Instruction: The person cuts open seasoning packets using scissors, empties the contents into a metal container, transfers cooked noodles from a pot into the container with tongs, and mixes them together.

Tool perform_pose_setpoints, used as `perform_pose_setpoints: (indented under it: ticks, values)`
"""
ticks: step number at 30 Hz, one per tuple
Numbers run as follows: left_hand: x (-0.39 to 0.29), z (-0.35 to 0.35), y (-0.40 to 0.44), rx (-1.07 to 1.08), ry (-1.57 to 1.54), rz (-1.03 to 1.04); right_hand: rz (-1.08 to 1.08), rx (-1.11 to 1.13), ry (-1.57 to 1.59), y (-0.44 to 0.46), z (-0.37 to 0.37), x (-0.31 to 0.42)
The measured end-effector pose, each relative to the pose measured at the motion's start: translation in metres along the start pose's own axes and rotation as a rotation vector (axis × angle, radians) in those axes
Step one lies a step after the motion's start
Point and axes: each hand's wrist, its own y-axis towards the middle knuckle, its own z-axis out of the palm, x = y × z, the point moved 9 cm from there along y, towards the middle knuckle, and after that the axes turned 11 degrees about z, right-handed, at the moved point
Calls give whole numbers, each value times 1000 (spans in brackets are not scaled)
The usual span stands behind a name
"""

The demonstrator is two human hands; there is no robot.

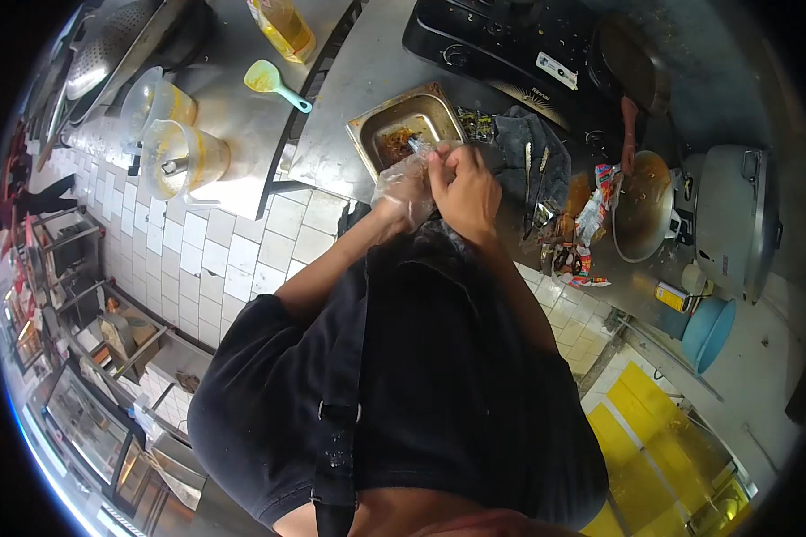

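Note:
My left hand (406,186) is inside a clear, crinkled plastic glove (418,166), and its fingers are largely hidden by the film and by my other hand. Bare and curled, my right hand (467,190) pinches the plastic glove near the left fingers. Just beyond both hands sits a square metal pan (367,134) with reddish-brown food residue (398,141) on its bottom. To the right of the hands lies a dark grey cloth (530,148), with tongs (535,174) on it.
A black gas stove (497,63) stands at the back. On the right are a pan with brown liquid (643,210), torn wrappers (591,219) and a blue bowl (709,336). The left counter holds plastic jugs (184,161), a green scoop (273,82) and a yellow-stained bottle (282,31).

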Motion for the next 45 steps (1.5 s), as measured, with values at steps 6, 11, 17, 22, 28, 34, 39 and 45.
perform_pose_setpoints:
  ticks: [6,11,17,22,28,34,39,45]
  values:
    - [9,3,12,49,-141,20,138,141,113,14,47,-36]
    - [18,-9,20,9,-274,-10,179,209,267,8,56,-36]
    - [25,-18,25,-15,-423,-132,92,156,176,2,56,-25]
    - [18,-22,32,-28,-476,-99,-10,176,35,-1,74,-23]
    - [-8,4,24,-35,-306,-1,108,31,198,6,58,-21]
    - [23,-69,43,23,-243,-72,19,60,261,5,77,-29]
    - [2,-38,25,-124,-66,-73,68,60,237,0,81,-35]
    - [-57,14,23,168,570,169,155,-16,275,-27,-20,-94]
